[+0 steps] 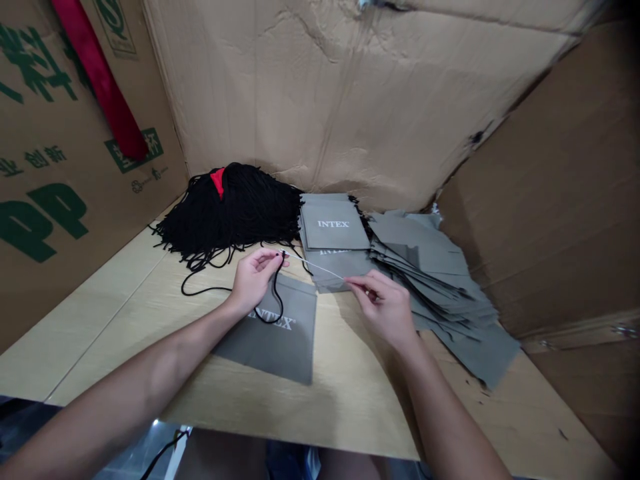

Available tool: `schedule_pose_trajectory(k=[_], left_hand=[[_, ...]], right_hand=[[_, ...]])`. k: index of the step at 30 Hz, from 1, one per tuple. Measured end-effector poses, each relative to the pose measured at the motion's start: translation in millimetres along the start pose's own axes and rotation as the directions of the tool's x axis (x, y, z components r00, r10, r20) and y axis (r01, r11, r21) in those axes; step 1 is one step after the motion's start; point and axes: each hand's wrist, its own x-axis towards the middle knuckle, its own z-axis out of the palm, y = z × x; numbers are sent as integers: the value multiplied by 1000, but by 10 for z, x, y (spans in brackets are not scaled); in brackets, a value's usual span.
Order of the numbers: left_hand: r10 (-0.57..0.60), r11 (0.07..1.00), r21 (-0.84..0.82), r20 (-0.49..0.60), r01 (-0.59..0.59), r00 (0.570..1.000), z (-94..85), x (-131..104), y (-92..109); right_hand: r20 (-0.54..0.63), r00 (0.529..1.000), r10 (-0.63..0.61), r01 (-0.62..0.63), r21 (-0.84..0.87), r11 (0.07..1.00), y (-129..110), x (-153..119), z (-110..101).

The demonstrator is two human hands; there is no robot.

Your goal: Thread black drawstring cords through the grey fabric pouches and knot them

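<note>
My left hand [254, 277] pinches the end of a black cord [279, 293], whose length loops down over a grey INTEX pouch [285, 353] lying flat on the table. A thin whitish wire [317, 266] runs taut from the cord at my left fingertips to my right hand [383, 303]. The fingers of my right hand are closed on the wire's other end. Whether the cord is hooked through the wire is too small to make out. My left hand covers part of the pouch's lettering.
A big heap of black cords [250, 207] lies at the back left, with a red scrap [218, 181] on it. Behind my hands sits a stack of INTEX pouches [335, 233]. Loose grey pouches [435, 267] spread to the right. Cardboard walls [320, 107] enclose the table [350, 393].
</note>
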Motion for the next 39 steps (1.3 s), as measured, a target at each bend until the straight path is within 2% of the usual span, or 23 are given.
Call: schedule_pose_trajectory(k=[3, 7, 10, 13, 15, 20, 23, 30, 34, 36, 39], left_hand=[[0, 999, 41, -12, 0, 1000, 11, -19, 8], [44, 997, 63, 31, -46, 999, 47, -78, 16], [110, 986, 109, 150, -127, 983, 107, -170, 12], [167, 968, 133, 301, -214, 939, 169, -281, 10], [198, 957, 127, 363, -259, 910, 194, -338, 14], [295, 906, 176, 391, -385, 872, 207, -389, 59], [326, 881, 199, 403, -430, 855, 214, -398, 105], [320, 877, 202, 430, -435, 844, 222, -413, 139], [257, 915, 176, 438, -363, 861, 231, -455, 123], [207, 937, 168, 442, -307, 873, 237, -478, 125], [167, 940, 189, 471, -284, 866, 237, -468, 128]], right_hand=[[64, 998, 11, -12, 10, 1000, -46, 0, 0], [142, 987, -69, 60, 71, 996, -128, -6, 23], [129, 985, -115, 104, 86, 991, -236, -11, 75], [107, 982, -153, 144, 85, 986, -371, -15, 145], [81, 981, -175, 164, 120, 979, -454, -19, 185], [-14, 989, -147, 147, 200, 969, -584, -30, 211], [-29, 987, -156, 159, 211, 964, -622, -33, 187], [-16, 967, -255, 251, 237, 938, -630, -52, 177], [-55, 956, -288, 293, 179, 939, -634, -61, 189], [-63, 961, -271, 278, 160, 947, -648, -58, 180], [-66, 981, -181, 189, 131, 973, -652, -42, 132]])
